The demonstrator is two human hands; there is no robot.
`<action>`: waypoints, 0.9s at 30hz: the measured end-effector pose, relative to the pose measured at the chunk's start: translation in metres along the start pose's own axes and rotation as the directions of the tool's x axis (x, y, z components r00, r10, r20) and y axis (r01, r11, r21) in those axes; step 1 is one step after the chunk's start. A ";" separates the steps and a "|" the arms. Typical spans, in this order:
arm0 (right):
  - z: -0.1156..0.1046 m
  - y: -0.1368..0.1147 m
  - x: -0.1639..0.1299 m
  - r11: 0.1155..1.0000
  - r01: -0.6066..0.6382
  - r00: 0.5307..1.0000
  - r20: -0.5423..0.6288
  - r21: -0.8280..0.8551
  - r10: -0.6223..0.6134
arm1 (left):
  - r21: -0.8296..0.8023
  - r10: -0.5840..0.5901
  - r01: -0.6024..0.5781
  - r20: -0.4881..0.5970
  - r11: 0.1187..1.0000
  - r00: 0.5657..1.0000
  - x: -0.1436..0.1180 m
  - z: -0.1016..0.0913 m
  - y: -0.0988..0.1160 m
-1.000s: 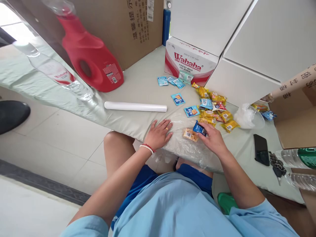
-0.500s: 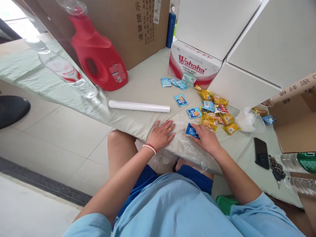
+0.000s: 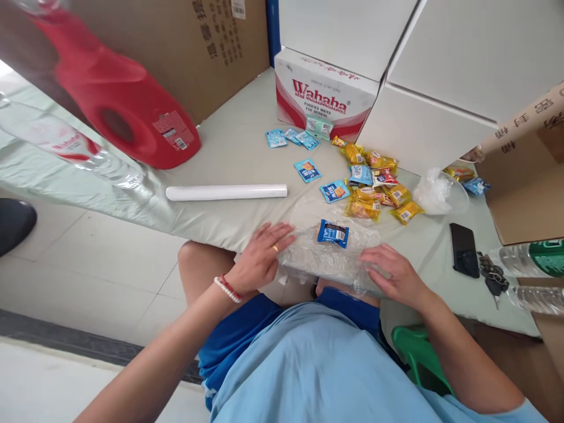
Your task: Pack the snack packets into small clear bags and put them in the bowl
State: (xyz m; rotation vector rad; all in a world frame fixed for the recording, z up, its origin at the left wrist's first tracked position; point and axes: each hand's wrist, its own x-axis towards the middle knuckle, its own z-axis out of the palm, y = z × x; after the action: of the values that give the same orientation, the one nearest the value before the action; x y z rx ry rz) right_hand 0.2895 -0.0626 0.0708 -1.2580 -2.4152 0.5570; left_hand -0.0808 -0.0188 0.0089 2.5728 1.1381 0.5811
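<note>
A small dark-blue snack packet [image 3: 333, 234] lies on a sheet of clear plastic film [image 3: 314, 257] spread at the table's front edge. My left hand [image 3: 259, 257], with a ring and a beaded bracelet, is stretched out at the film's left edge. On the other side, my right hand [image 3: 395, 276] is by the film's right edge, fingers and thumb apart, holding nothing I can see. Beyond the film lie light-blue sachets [image 3: 335, 191] and a pile of yellow-wrapped snacks [image 3: 362, 210]. A white roll [image 3: 227, 192] rests to the left.
A red detergent jug [image 3: 132, 111] and a clear water bottle [image 3: 70, 144] are on the left. Behind stand a Wahaba carton [image 3: 324, 97] and white boxes [image 3: 436, 126]. A phone [image 3: 464, 249], keys [image 3: 493, 273] and a crumpled clear bag [image 3: 434, 192] are at right.
My right hand has let go of the blue packet and moved right, leaving it on the film. My left hand has shifted left and slightly nearer to me. The view has tilted.
</note>
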 end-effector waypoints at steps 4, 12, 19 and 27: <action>0.027 0.008 -0.039 0.995 0.086 0.978 0.193 -0.044 -0.076 | 0.040 0.192 -0.212 0.285 0.976 0.939 -0.022 0.005 0.007; 0.040 0.019 -0.047 0.989 -0.048 0.999 -0.010 0.143 0.049 | -0.045 0.140 -0.134 0.153 0.990 0.978 -0.011 0.019 0.001; 0.002 0.035 -0.023 0.842 -0.246 0.959 -0.008 0.480 0.285 | -0.472 -0.078 0.099 0.065 0.876 0.995 0.038 -0.020 0.004; 0.010 0.054 0.007 0.577 -0.366 0.825 -0.031 0.730 0.564 | -0.682 -0.452 0.410 0.129 0.606 0.883 0.087 -0.006 -0.006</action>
State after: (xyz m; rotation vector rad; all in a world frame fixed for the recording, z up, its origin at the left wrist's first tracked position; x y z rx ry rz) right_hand 0.3187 -0.0299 0.0365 -1.4652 -1.3620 1.2324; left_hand -0.0340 0.0510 0.0338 1.5671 1.2009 0.7748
